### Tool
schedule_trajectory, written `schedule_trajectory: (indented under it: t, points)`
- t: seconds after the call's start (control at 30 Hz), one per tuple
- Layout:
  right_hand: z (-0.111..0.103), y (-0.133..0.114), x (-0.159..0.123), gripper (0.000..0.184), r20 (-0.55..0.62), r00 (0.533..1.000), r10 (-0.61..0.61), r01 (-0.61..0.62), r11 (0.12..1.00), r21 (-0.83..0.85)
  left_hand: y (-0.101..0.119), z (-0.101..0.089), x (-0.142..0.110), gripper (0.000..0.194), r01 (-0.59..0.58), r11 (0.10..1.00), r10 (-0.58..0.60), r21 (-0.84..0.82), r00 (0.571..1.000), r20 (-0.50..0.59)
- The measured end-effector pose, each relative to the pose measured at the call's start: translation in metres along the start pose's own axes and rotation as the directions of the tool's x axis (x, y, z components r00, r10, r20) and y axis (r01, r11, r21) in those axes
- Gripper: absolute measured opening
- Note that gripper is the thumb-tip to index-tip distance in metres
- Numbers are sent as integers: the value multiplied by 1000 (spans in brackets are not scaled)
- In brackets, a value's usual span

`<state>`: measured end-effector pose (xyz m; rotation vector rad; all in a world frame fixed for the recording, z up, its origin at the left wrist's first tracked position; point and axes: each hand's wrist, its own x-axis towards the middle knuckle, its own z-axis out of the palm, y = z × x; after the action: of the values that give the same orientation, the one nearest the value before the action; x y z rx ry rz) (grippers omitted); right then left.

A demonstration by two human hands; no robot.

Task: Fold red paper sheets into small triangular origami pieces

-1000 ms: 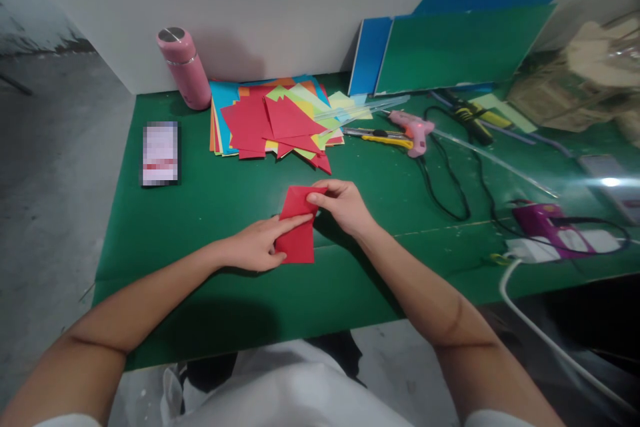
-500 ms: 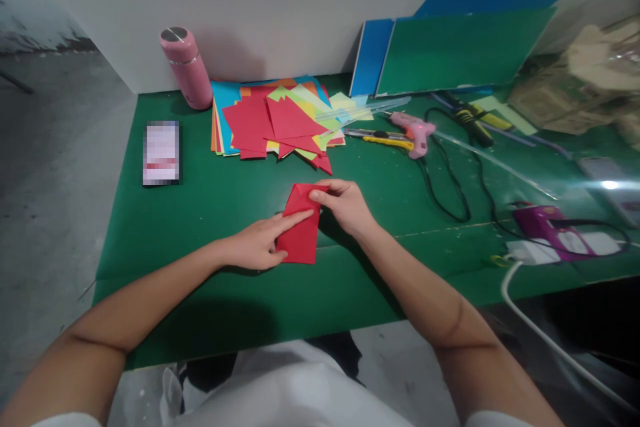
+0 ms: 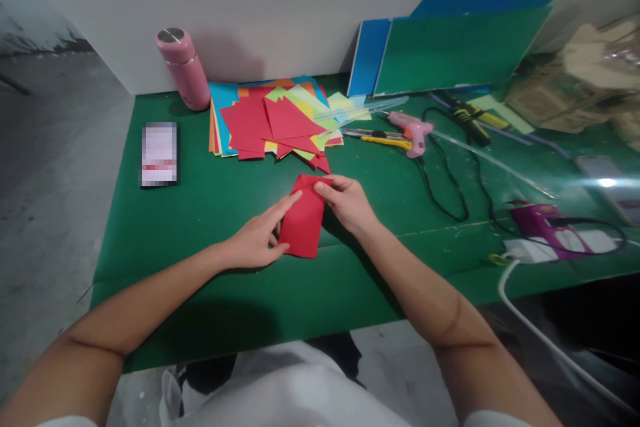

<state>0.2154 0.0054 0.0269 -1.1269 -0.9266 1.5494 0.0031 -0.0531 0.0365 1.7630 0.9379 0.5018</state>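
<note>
A folded piece of red paper [image 3: 305,222] is held between my hands over the green table [image 3: 210,310], its top part creased. My right hand [image 3: 347,202] pinches its upper right corner, thumb on top. Along the left edge, my left hand [image 3: 260,233] grips the paper, index finger near the upper left and thumb near the lower left corner. Its other fingers are partly hidden behind the edge. Beyond my hands lies a pile of coloured paper [image 3: 250,123], with several cut red pieces on top.
A pink bottle [image 3: 185,70] and a blurred-out phone [image 3: 160,153] are at the left. A pink glue gun [image 3: 414,132], a yellow utility knife [image 3: 385,140] and clear glue sticks lie behind my right hand. Cables lead to a power strip [image 3: 535,249]. Blue and green boards lean against the wall.
My left index finger has drawn back from across the paper to its left edge. The paper has shifted slightly upward and tilted, and my right hand keeps its pinch on the corner.
</note>
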Motion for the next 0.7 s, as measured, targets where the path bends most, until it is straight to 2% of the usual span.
schedule_trajectory:
  t: [0.3, 0.37, 0.43, 0.5, 0.57, 0.6, 0.63, 0.7]
  points:
    - [0, 4, 0, 33, 11, 1000, -8, 8, 1000, -11, 0, 0, 1, 96, -27, 1000, 27, 7, 1000, -6]
    - [-2, 5, 1, 32, 19, 1000, -22, 23, 998, -57, 1, -1, 1, 95, -10, 1000, 10, 1, 1000, -2]
    - [-4, 6, 2, 31, 29, 995, -99, 103, 980, -169, 1, -4, 2, 96, 40, 999, -40, -16, 999, -11]
    - [-5, 5, 3, 36, 54, 961, -272, 274, 895, -352, 0, -8, 3, 97, 119, 992, -121, -49, 992, -29]
    - [-5, 3, 2, 43, 123, 887, -445, 438, 725, -532, -2, -13, 5, 99, 189, 979, -193, -82, 980, -41]
    - [-4, 3, 0, 43, 179, 852, -492, 490, 629, -603, -3, -14, 5, 100, 207, 974, -212, -94, 976, -46]
    - [-3, 3, -1, 40, 241, 828, -506, 522, 543, -658, -5, -16, 6, 100, 211, 972, -218, -104, 974, -54]
    - [0, 5, -5, 35, 360, 814, -455, 551, 409, -727, -7, -17, 7, 100, 199, 972, -209, -123, 975, -74]
